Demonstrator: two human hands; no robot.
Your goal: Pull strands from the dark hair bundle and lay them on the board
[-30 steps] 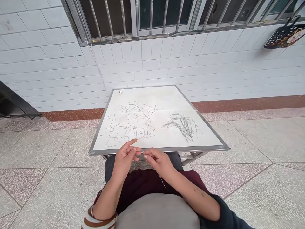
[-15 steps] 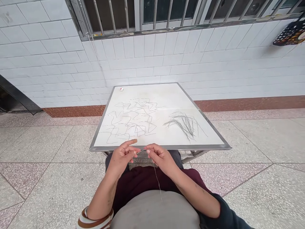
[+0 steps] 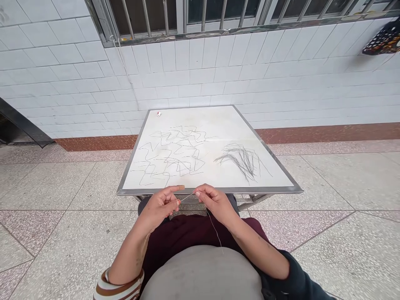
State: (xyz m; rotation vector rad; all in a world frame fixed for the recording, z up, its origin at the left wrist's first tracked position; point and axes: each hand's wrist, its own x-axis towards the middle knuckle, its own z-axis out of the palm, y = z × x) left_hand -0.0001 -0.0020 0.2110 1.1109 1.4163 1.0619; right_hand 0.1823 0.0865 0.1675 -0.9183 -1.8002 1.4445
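Between my two hands runs a thin wire [image 3: 187, 197], pinched at both ends of a short span just off the table's near edge. My left hand [image 3: 161, 206] grips it with thumb and fingers, the index finger stretched out over the table rim. My right hand [image 3: 215, 203] pinches it between thumb and index finger. From below my right hand the loose tail hangs down over my lap. On the white table [image 3: 218, 121], many bent, zigzag wires [image 3: 178, 152] lie spread on the left. A bunch of smoother, curved wires [image 3: 242, 160] lies on the right.
A small white and red object [image 3: 159, 113] sits at the table's far left corner. Behind stands a white tiled wall [image 3: 200, 77] with a barred window [image 3: 193, 16]. A patterned bag [image 3: 383, 39] hangs at the upper right. Speckled floor tiles [image 3: 62, 187] surround the table.
My hands have moved slightly apart, and the wire span between them is now straighter and slanted. The hanging tail has swung to the right. The view has tilted slightly.
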